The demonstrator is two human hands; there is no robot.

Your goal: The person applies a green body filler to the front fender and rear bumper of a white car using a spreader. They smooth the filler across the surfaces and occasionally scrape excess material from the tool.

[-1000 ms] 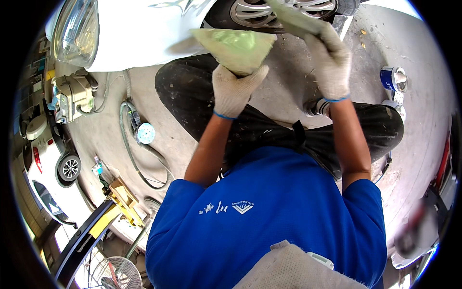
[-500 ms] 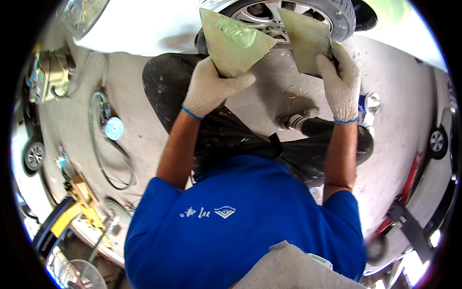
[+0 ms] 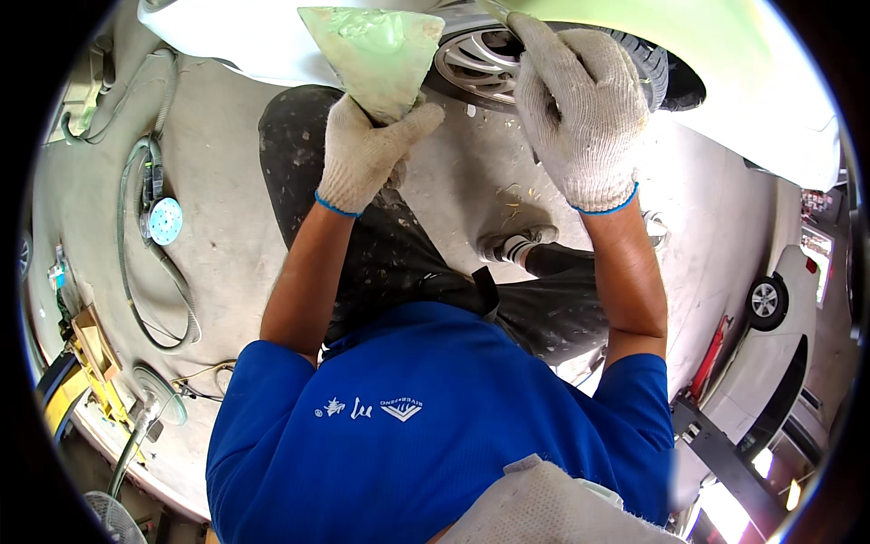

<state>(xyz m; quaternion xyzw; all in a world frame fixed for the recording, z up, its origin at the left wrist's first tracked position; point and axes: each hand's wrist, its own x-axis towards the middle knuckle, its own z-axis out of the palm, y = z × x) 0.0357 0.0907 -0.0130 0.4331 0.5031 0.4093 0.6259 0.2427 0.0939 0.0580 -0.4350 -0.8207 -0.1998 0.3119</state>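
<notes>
My left hand (image 3: 367, 150), in a knitted off-white glove, grips the narrow end of a putty spreader (image 3: 362, 72). Pale green filler (image 3: 362, 32) coats this flat plate. My right hand (image 3: 584, 113), gloved alike, is raised in front of the car wheel (image 3: 485, 63). Its fingers close on a second putty spreader (image 3: 495, 11), of which only a thin edge shows past the fingertips. Just beyond that hand is a white car body (image 3: 770, 82), with a pale green patch (image 3: 634, 14) over the wheel arch.
On the floor to the left lie a grey hose (image 3: 127, 245) and a round sander with a light blue disc (image 3: 166, 220). Farther left stands a yellow frame (image 3: 104, 367). A white car (image 3: 752, 363) is parked at the right, beside a red bar (image 3: 711, 358).
My right hand has moved up and closer to the car, turning its spreader nearly edge-on. My left hand with the filler-coated spreader has shifted slightly left. The view has turned.
</notes>
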